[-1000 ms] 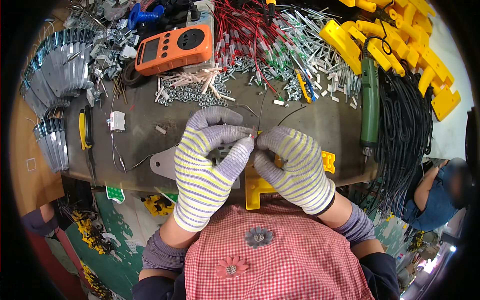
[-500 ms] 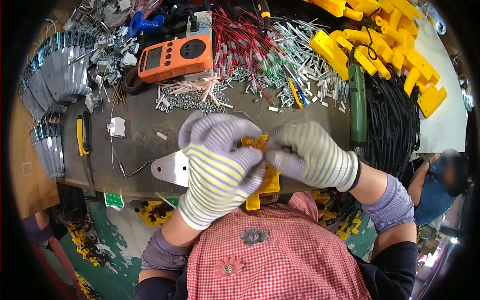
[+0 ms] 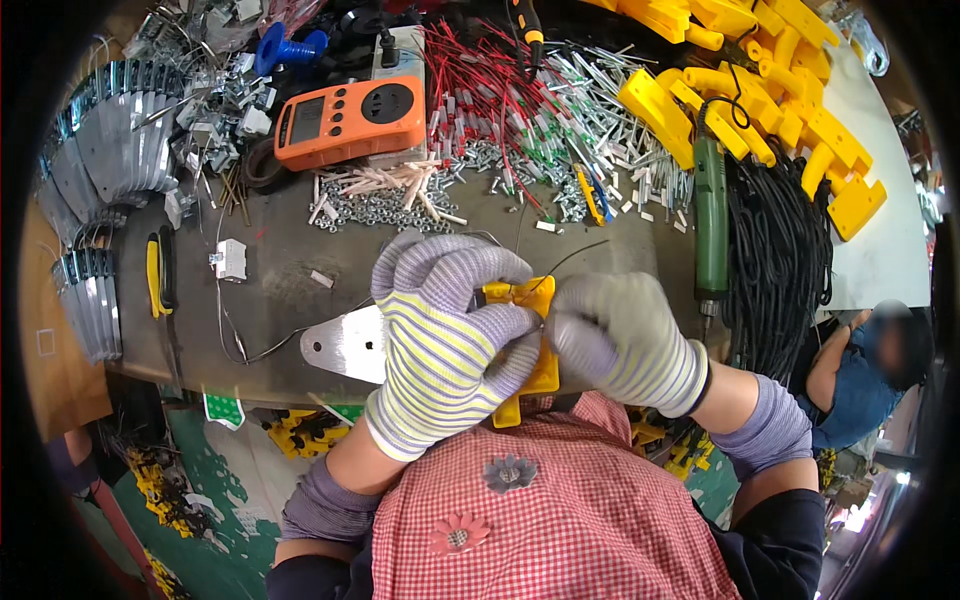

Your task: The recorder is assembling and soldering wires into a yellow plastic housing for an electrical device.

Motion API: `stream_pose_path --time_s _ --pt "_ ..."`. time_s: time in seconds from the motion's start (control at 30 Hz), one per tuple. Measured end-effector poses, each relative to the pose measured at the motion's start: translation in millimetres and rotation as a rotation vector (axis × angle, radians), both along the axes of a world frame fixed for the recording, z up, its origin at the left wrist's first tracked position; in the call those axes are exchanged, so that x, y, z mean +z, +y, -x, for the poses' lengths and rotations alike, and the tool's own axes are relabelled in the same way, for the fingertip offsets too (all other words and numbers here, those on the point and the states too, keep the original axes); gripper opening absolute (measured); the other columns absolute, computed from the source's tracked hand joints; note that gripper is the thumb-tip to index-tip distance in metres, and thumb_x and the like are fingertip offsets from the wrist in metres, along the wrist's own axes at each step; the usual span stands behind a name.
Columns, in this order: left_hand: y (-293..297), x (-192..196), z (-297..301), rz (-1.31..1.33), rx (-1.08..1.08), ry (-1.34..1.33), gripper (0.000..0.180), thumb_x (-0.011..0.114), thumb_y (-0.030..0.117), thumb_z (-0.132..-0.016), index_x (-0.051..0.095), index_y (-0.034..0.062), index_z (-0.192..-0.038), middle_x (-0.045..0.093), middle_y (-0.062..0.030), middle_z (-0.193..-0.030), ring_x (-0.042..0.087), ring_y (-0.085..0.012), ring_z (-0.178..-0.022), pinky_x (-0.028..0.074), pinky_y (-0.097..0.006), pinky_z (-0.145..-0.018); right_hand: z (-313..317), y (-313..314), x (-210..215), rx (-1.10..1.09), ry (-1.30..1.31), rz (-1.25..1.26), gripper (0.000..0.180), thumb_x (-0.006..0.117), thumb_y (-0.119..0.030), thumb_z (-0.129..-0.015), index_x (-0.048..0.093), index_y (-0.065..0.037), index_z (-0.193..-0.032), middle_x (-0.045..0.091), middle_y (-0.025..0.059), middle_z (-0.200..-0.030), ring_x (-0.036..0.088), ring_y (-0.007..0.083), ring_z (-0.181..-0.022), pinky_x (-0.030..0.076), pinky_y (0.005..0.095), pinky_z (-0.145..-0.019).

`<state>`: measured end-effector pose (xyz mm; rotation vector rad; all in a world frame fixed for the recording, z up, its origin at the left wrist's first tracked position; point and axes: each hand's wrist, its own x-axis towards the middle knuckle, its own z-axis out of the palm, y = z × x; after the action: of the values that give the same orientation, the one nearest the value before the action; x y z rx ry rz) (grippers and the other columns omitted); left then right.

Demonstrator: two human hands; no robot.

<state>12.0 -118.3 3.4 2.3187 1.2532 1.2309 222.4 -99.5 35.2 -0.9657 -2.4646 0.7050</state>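
A yellow plastic shell (image 3: 541, 372) lies at the table's near edge in front of me, partly covered by my hands. My left hand (image 3: 445, 325), in a striped glove, curls over its left side, fingers closed on the shell. From under this hand a flat silver metal plate (image 3: 343, 342) with holes sticks out to the left. My right hand (image 3: 625, 340), gloved too and blurred, is closed at the shell's right side; what its fingertips pinch is hidden. A thin dark wire (image 3: 572, 256) rises from the shell and bends to the right.
An orange meter (image 3: 352, 120), red wires (image 3: 470, 75), screws and nuts lie at the back. Left are yellow-handled pliers (image 3: 160, 270) and a white block (image 3: 231, 259) on a wire. A green electric screwdriver (image 3: 711, 220), black cords (image 3: 768, 250) and yellow shells (image 3: 830, 135) are at right.
My right hand has shifted slightly down and right, and the dark wire now shows above it. The left hand has moved slightly right, still at the shell.
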Motion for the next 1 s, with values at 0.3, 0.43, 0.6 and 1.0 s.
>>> stream_pose_path --time_s 0.3,0.43,0.6,1.0 --pt "3 4 0 0.055 -0.043 -0.04 0.014 0.077 0.019 -0.064 0.068 0.017 -0.075 0.065 -0.0024 -0.108 0.059 -0.0286 -0.102 0.039 -0.05 -0.095 -3 10 11 0.126 -0.189 -0.596 0.017 0.063 -0.022 -0.087 0.066 -0.006 -0.089 0.05 0.0036 -0.056 0.054 0.0234 -0.047 0.043 0.0357 -0.046" --pt "1 2 2 0.043 -0.066 0.023 0.016 0.076 0.017 -0.064 0.066 0.0156 -0.076 0.065 -0.0036 -0.106 0.058 -0.0297 -0.102 0.038 -0.049 -0.095 7 -4 10 -0.336 0.283 1.075 0.02 0.065 -0.024 -0.085 0.056 -0.008 -0.077 0.056 0.0101 -0.063 0.062 0.029 -0.058 0.047 0.0403 -0.051" --pt "3 5 -1 0.132 -0.082 0.001 0.016 0.076 0.017 -0.064 0.067 0.0145 -0.076 0.065 -0.0039 -0.106 0.058 -0.0298 -0.102 0.038 -0.049 -0.095 -1 -4 -2 -0.056 0.035 -0.029 0.018 0.063 -0.022 -0.09 0.058 -0.007 -0.081 0.058 0.0121 -0.062 0.062 0.0329 -0.057 0.048 0.0428 -0.052" --pt "3 4 -4 0.221 -0.075 0.008 0.017 0.072 0.003 -0.068 0.066 0.0081 -0.083 0.056 -0.011 -0.103 0.053 -0.03 -0.101 0.046 -0.042 -0.088 -49 60 -31 -0.602 -0.301 -0.055 0.058 0.081 -0.029 -0.078 0.056 -0.004 -0.124 0.062 0.0193 -0.107 0.063 0.0393 -0.099 0.052 0.0461 -0.085"
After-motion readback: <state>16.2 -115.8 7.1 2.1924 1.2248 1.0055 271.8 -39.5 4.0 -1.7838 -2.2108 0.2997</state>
